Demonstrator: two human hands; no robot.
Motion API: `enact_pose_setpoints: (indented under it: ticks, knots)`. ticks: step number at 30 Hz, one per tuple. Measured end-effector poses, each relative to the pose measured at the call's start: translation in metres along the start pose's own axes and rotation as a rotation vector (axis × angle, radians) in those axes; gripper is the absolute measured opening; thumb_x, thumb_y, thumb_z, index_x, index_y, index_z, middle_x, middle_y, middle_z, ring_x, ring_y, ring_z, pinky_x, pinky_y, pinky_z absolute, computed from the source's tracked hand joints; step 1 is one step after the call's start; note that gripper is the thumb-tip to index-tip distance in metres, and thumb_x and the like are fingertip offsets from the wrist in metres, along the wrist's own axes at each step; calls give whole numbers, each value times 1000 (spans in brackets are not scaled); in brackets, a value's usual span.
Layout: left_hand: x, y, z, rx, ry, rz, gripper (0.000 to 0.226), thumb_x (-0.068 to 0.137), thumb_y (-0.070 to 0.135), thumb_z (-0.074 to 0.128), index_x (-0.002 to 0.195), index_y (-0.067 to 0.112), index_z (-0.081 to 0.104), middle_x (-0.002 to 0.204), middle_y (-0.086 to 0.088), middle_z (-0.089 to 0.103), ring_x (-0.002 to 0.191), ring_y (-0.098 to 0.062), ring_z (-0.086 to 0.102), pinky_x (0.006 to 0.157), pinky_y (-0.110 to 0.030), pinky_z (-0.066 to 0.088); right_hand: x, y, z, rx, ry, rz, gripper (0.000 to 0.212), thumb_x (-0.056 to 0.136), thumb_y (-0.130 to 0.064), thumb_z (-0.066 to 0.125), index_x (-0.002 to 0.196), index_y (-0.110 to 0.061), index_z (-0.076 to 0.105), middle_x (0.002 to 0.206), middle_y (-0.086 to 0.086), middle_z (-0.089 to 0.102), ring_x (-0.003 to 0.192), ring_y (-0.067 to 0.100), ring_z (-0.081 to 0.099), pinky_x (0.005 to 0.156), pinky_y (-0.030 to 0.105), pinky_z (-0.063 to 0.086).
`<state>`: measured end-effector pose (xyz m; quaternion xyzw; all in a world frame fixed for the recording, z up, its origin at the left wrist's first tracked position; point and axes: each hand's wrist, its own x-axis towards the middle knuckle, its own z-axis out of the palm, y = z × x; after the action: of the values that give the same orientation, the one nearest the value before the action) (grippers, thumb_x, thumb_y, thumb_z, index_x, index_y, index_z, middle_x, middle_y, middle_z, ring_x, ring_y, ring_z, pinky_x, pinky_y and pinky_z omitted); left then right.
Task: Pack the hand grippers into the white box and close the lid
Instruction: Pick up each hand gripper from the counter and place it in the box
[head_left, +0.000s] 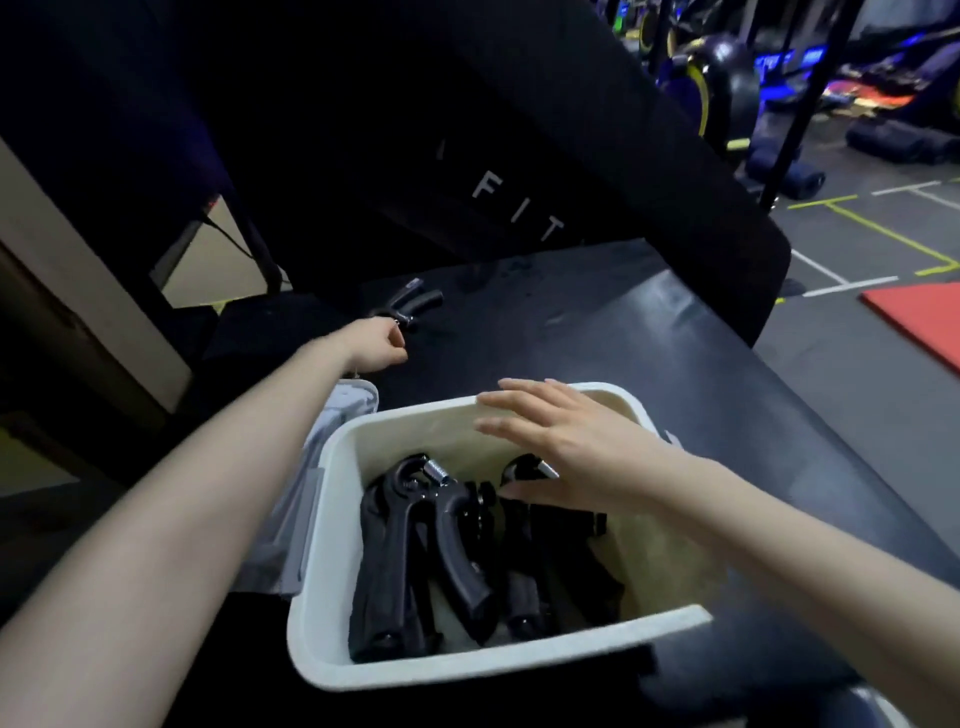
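Several grippers (441, 551) are lying inside the box (332, 613); right hand (561, 457) is hovering over it, fingers spread, empty. Beyond the box, left hand (376, 345) is pinching one gripper (410, 304) on the tabletop (649, 338).

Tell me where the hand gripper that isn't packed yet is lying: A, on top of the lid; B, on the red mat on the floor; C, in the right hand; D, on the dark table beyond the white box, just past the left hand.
D: the loose hand gripper lies on the dark table beyond the white box, with the left hand right beside it, while the right hand hovers open over the box.
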<state>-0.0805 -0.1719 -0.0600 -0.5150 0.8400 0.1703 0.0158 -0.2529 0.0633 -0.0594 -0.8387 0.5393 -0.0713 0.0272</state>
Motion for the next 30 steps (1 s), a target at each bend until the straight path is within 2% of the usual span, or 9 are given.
enact_pose_setpoints:
  ticks: [2, 4, 7, 11, 14, 16, 21, 25, 30]
  knots:
    - [20, -8, 0, 103, -41, -17, 29, 90, 22, 57, 114, 7, 61, 118, -12, 63, 105, -27, 58, 82, -30, 47, 5, 4, 10, 23, 0, 8, 66, 81, -57, 42, 133, -17, 48, 149, 1, 37, 139, 24, 30, 110, 47, 21]
    - [42, -18, 3, 194, -37, 1, 30, 88, 24, 56, 114, 9, 58, 120, -12, 60, 105, -27, 57, 91, -35, 47, 7, 7, 13, 89, 40, 36, 71, 81, -61, 39, 137, -18, 44, 152, -5, 31, 142, 17, 23, 112, 42, 10]
    - [74, -29, 12, 281, -36, 44, 39, 87, 28, 56, 122, 13, 50, 128, -14, 52, 113, -32, 53, 98, -42, 44, 8, 7, 14, 136, 83, 58, 73, 83, -66, 36, 142, -23, 37, 153, -9, 27, 143, 12, 18, 112, 38, 2]
    - [107, -36, 23, 302, -49, -11, 62, 91, 36, 56, 144, 15, 30, 149, -16, 29, 133, -40, 33, 111, -46, 31, 11, 6, 13, 149, 44, 63, 74, 84, -68, 36, 145, -27, 28, 155, -10, 23, 144, 12, 14, 112, 39, 2]
    - [130, -44, 30, 296, -50, -55, 74, 92, 42, 54, 150, 17, 17, 157, -15, 14, 139, -42, 22, 114, -49, 24, 10, 5, 11, 151, 19, 63, 75, 84, -68, 36, 147, -28, 24, 156, -11, 20, 145, 11, 10, 114, 37, 1]
    - [143, -48, 34, 322, -67, -79, 79, 91, 49, 52, 152, 20, 11, 158, -16, 11, 140, -43, 20, 115, -51, 22, 9, 4, 12, 156, 20, 68, 75, 84, -68, 36, 147, -28, 24, 156, -11, 20, 145, 11, 10, 115, 38, 2]
    - [170, -57, 38, 260, -51, -99, 75, 90, 59, 45, 151, 26, 16, 154, -19, 22, 138, -42, 28, 114, -47, 25, 11, 4, 14, 193, 26, 87, 73, 84, -67, 37, 146, -29, 26, 156, -12, 20, 145, 9, 8, 117, 40, 5]
    - [178, -60, 40, 175, 59, -101, 70, 89, 58, 48, 140, 11, 41, 138, -24, 42, 120, -44, 48, 102, -46, 41, 11, 5, 14, 204, 37, 92, 71, 86, -66, 37, 145, -29, 28, 155, -12, 21, 144, 7, 9, 117, 40, 8]
    - [175, -64, 48, 29, 103, -181, 77, 82, 66, 53, 136, 13, 41, 142, -21, 32, 125, -43, 43, 106, -47, 37, 13, 4, 14, 187, 42, 90, 64, 90, -61, 33, 144, -27, 32, 155, -10, 23, 144, 9, 14, 112, 40, 11]
